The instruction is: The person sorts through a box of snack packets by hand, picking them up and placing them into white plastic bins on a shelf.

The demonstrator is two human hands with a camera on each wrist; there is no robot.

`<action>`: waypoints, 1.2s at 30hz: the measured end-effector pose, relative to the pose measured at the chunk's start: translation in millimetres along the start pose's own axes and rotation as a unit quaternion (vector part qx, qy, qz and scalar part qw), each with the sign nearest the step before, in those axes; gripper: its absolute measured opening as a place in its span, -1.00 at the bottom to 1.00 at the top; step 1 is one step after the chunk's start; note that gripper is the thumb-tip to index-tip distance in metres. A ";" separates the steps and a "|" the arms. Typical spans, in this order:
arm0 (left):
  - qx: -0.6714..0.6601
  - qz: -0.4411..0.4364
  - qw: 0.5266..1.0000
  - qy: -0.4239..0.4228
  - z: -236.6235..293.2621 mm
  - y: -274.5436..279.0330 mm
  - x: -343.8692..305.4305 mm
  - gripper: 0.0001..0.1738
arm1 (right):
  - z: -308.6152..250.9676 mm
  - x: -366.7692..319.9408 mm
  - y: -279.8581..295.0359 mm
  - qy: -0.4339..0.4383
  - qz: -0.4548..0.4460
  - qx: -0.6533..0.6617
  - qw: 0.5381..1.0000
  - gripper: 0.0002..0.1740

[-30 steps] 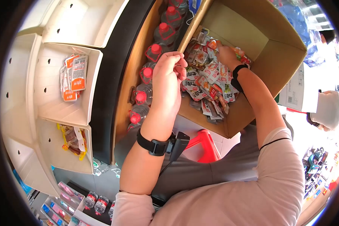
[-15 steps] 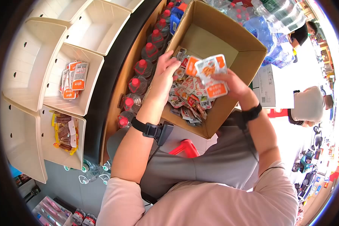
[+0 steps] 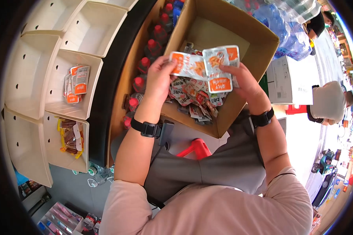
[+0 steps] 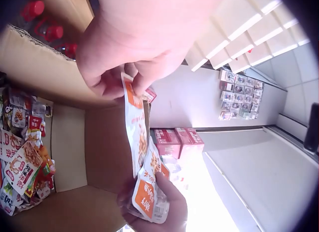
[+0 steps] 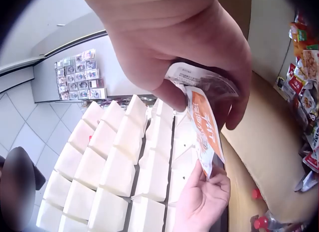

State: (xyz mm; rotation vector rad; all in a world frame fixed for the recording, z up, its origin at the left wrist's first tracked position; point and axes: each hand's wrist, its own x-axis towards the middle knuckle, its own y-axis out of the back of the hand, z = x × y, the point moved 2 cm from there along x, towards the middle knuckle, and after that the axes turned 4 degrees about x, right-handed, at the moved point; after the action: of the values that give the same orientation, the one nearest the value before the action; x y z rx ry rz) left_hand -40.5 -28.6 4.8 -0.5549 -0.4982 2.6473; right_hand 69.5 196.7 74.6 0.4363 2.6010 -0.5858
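Above the open cardboard box (image 3: 235,19), my left hand (image 3: 160,78) pinches the orange end of a white-and-orange snack packet (image 3: 190,65). My right hand (image 3: 245,80) holds a few packets of the same kind (image 3: 219,70), thumb across their printed front. In the head view the two hands' packets overlap. The left wrist view shows the pinched packet (image 4: 135,120) stretching from thumb and fingers toward the other hand. In the right wrist view, a clear-backed packet (image 5: 202,80) is tucked in my right palm. Below lie many mixed snack sachets (image 3: 198,98) in the box.
Left of the box stand red-capped bottles (image 3: 153,47) in a row. Further left are white bins (image 3: 72,107); one holds orange-and-white packets (image 3: 80,80), another brown snacks in yellow-edged wrapping (image 3: 71,137). A red stool (image 3: 198,149) is below, a white carton (image 3: 288,80) at right.
My right hand has come up out of the box with snack packets. My left hand, at the box's edge half a second ago, now pinches the end of one packet.
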 end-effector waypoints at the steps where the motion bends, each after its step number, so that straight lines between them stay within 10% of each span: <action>1: -0.018 0.027 0.999 -0.019 -1.2 3.2 4.7 -0.79 | -3.8 0.1 0.4 0.007 0.008 0.009 1.000 -0.60; 6: -0.036 0.102 0.992 -0.057 -0.5 1.0 12.1 -0.73 | -11.3 7.7 10.7 0.038 0.029 0.031 0.998 -0.61; 12: -0.026 -0.034 0.999 0.004 -17.9 -22.6 6.6 -0.79 | 5.5 10.2 -7.1 0.000 -0.042 -0.037 0.998 -0.58; 27: -0.075 -0.041 0.996 0.005 -19.0 -41.6 3.8 -0.46 | 37.8 24.4 -23.2 0.114 -0.094 -0.292 0.945 -0.35; 36: -0.054 -0.112 0.991 0.054 -6.4 -41.7 -5.7 -0.52 | 29.4 31.2 -21.4 0.192 -0.086 -0.313 0.926 -0.60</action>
State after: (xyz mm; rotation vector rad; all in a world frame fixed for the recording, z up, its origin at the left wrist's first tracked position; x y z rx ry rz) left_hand -20.5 6.5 18.3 -0.6313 -0.6346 2.3758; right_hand 44.7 170.9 42.8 0.1125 3.0149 0.3331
